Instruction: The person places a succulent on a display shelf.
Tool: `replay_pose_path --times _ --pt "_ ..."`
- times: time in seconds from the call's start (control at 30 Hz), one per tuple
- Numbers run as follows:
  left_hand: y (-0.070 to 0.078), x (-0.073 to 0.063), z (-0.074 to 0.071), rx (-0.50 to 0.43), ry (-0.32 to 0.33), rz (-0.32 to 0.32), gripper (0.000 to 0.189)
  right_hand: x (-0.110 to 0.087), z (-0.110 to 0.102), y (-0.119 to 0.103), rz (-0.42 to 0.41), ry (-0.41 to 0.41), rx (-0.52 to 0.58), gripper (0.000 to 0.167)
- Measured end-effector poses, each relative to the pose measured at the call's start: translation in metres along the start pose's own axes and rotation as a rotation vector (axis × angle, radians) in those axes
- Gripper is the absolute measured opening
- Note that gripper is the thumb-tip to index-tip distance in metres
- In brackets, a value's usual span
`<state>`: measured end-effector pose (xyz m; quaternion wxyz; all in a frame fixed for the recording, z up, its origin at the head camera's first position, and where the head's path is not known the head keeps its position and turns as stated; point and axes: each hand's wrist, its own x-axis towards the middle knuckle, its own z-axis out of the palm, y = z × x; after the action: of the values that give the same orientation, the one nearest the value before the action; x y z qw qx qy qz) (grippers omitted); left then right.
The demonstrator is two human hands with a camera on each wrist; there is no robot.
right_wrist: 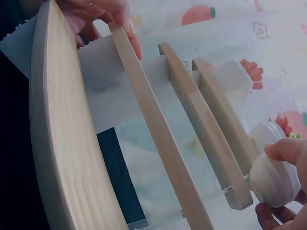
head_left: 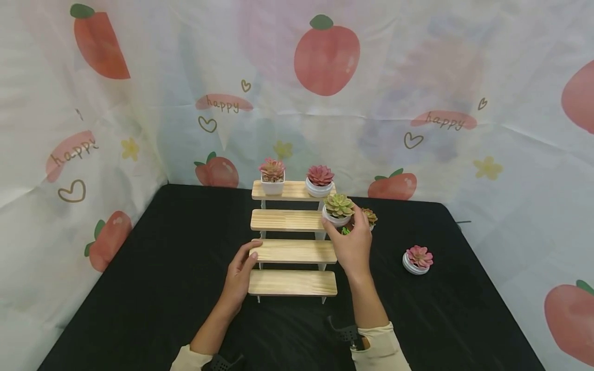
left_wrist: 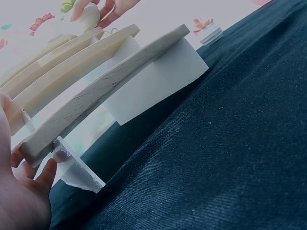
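A four-step wooden display stand (head_left: 292, 251) with white side supports stands on the black cloth. My left hand (head_left: 238, 274) grips the left end of its second step from the front, thumb and fingers at the edge. My right hand (head_left: 355, 246) pinches a white round pot with a green artificial succulent (head_left: 339, 205), held at the right end of the second step from the top. In the right wrist view that pot (right_wrist: 273, 181) is beside the step's end; contact cannot be told. On the top step sit a square-potted pink succulent (head_left: 271, 176) and a round-potted one (head_left: 320, 180).
Behind my right hand, another succulent (head_left: 369, 216) and some bright green leaves (head_left: 345, 231) are partly hidden. A pink succulent in a white pot (head_left: 417, 259) stands farther right on the black cloth (head_left: 153, 288). A fruit-printed curtain (head_left: 278, 123) hangs behind.
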<state>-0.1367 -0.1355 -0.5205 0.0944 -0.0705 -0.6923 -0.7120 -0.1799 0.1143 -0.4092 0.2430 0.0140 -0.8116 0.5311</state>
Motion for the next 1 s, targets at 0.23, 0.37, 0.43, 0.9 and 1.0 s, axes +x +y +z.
replay_pose_path --times 0.23,0.37,0.43,0.9,1.0 --pt "0.0001 -0.0015 -0.0002 0.007 0.002 0.0 0.03 -0.0008 0.002 -0.0004 0.006 -0.018 0.009 0.07" --pt "-0.0006 -0.0014 -0.0012 0.012 0.001 0.005 0.03 -0.0018 0.0041 -0.0018 0.002 -0.034 0.021 0.07" --pt "-0.001 -0.0006 -0.0016 0.014 0.0 0.008 0.03 -0.0017 0.0055 -0.0027 0.001 -0.043 0.026 0.07" --pt "0.001 0.0004 -0.0014 0.004 -0.004 0.005 0.03 -0.0033 0.0094 -0.0082 -0.005 -0.085 0.069 0.068" --pt "0.001 0.0004 -0.0009 0.003 -0.003 0.0 0.03 -0.0033 0.0098 -0.0098 -0.017 -0.09 0.065 0.068"
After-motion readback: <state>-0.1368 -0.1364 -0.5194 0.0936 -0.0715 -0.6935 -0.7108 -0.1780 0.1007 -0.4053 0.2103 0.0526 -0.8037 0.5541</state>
